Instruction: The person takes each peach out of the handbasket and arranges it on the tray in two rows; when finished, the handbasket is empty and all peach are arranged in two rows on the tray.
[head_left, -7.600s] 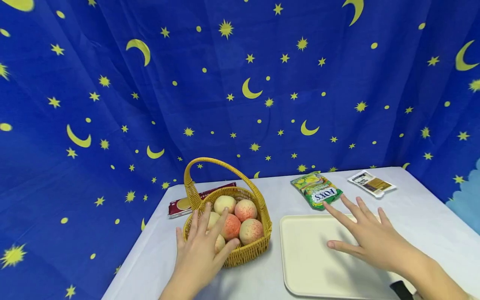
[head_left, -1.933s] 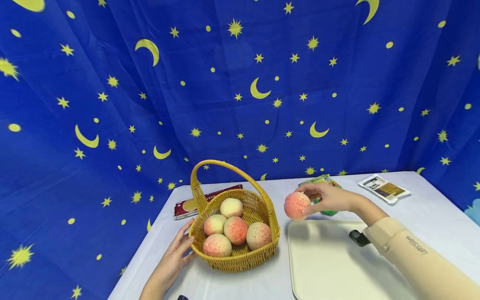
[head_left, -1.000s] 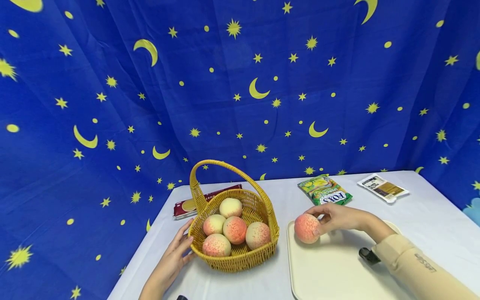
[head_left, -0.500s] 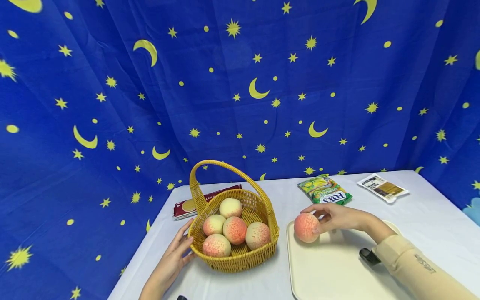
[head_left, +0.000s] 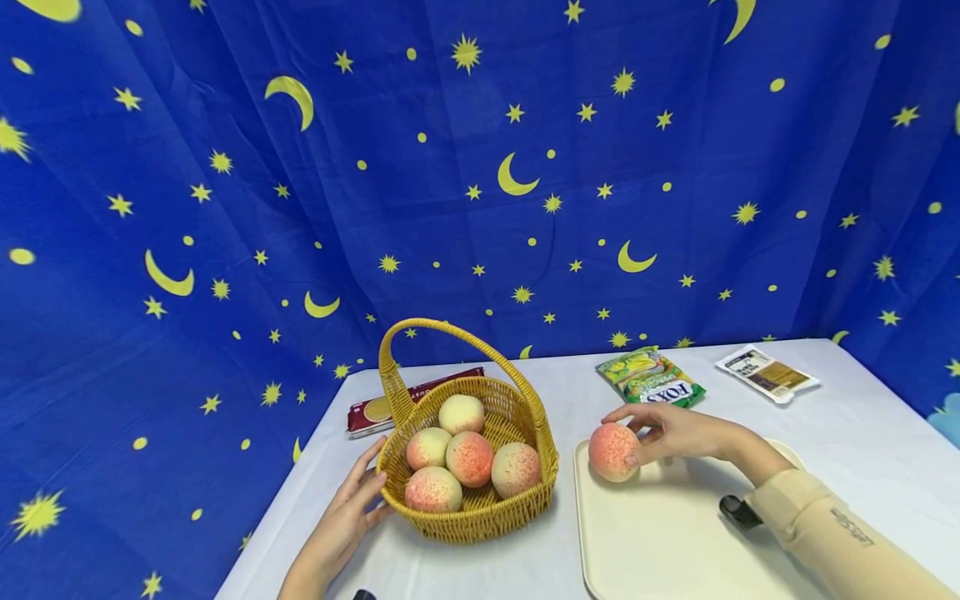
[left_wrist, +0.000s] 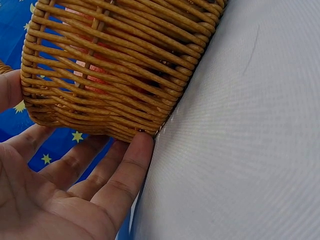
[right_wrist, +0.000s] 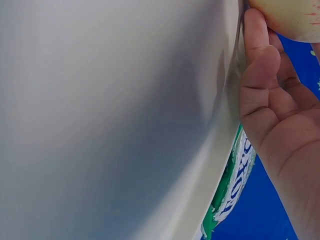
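A pink-and-cream peach [head_left: 611,452] is in my right hand [head_left: 686,433], pinched between thumb and fingers at the far left corner of a cream tray [head_left: 660,542]. The right wrist view catches only the peach's pale underside [right_wrist: 292,17] beside the fingertips. Left of the tray stands a yellow wicker basket [head_left: 480,527] with an arched handle and several peaches [head_left: 470,459] inside. My left hand [head_left: 337,525] touches the basket's left side, thumb at the rim. In the left wrist view its fairly straight fingers [left_wrist: 122,180] rest against the woven wall, low near the tablecloth.
A dark red biscuit pack [head_left: 375,414] lies behind the basket, partly hidden by it. Beyond the tray are a green FOX'S sweet bag [head_left: 648,377] and a white-and-brown packet [head_left: 767,373]. A blue star-and-moon curtain [head_left: 450,208] hangs behind the white table.
Both hands hovered spread at first. Since then my left hand has gone to the basket's side, and my right has carried a peach from the basket to the tray. The last second shows almost no movement.
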